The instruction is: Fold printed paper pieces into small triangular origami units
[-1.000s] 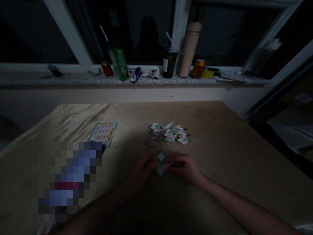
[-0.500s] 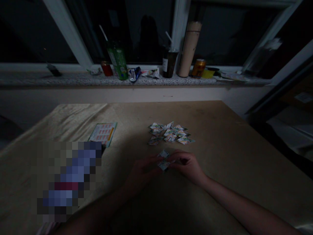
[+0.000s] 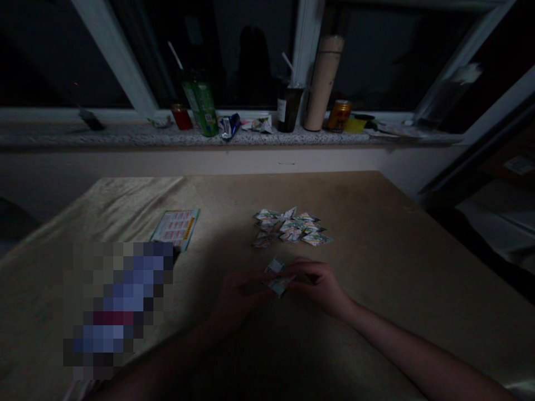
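Left hand: the left hand (image 3: 240, 292) is resting low on the desk (image 3: 376, 262), its fingertips pinching the left edge of a small folded paper piece (image 3: 278, 277)
Right hand: the right hand (image 3: 320, 284) is curling in from the other side, thumb and fingers pinching the right edge of the same paper piece, knuckles bent
Folded paper piece: it is sitting between the two hands, just on the near side of the pile of folded papers (image 3: 290, 228), apart from that pile; whether it is lifted off the desk or lying on it cannot be told in the dim light
Pile of folded papers: a loose cluster of printed pieces is lying on the desk, overlapping one another, just beyond the hands
Printed sheet: a flat printed sheet (image 3: 176, 227) is lying well to the left of the pile, tilted, its near corner meeting a blurred-out patch
Windowsill: the windowsill (image 3: 62, 135) is running along behind the pile, past the far edge of the desk
On the windowsill: a green bottle (image 3: 200, 100) with a straw is standing left of and behind the pile, a red can (image 3: 180, 117) just to its left; a dark cup (image 3: 288, 106) with a straw, a tall pale tube (image 3: 321, 83) and an orange can (image 3: 339, 115) are standing behind the pile to the right
Light: the scene is looking very dark, so print details are staying unreadable
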Motion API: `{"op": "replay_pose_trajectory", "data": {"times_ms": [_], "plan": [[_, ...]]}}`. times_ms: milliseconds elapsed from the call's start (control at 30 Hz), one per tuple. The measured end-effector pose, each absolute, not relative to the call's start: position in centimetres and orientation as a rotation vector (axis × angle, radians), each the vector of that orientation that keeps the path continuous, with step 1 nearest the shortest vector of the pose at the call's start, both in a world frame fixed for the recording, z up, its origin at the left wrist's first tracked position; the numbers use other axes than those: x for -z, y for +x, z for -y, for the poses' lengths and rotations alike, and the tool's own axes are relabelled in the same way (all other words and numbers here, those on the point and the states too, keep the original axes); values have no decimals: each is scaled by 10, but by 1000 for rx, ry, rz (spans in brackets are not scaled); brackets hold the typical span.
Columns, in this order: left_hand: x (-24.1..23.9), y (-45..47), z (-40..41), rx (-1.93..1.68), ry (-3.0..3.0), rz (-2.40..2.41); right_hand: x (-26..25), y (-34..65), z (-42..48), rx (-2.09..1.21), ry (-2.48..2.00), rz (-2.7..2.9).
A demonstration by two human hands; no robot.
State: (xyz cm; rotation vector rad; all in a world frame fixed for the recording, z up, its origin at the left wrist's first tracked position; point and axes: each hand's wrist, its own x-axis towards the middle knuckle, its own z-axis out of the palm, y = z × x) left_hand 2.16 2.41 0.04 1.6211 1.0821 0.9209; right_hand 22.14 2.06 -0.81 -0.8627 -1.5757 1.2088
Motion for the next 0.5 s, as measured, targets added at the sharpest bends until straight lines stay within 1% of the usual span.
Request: {"op": "replay_pose_trajectory", "data": {"times_ms": [300, 500], "plan": [[-1, 25, -23, -945, 1588, -1104, 3, 218, -20, -1152, -916, 1567], [4, 22, -22, -863, 1668, -1200, 4, 217, -19, -1126, -957, 1616]]}}
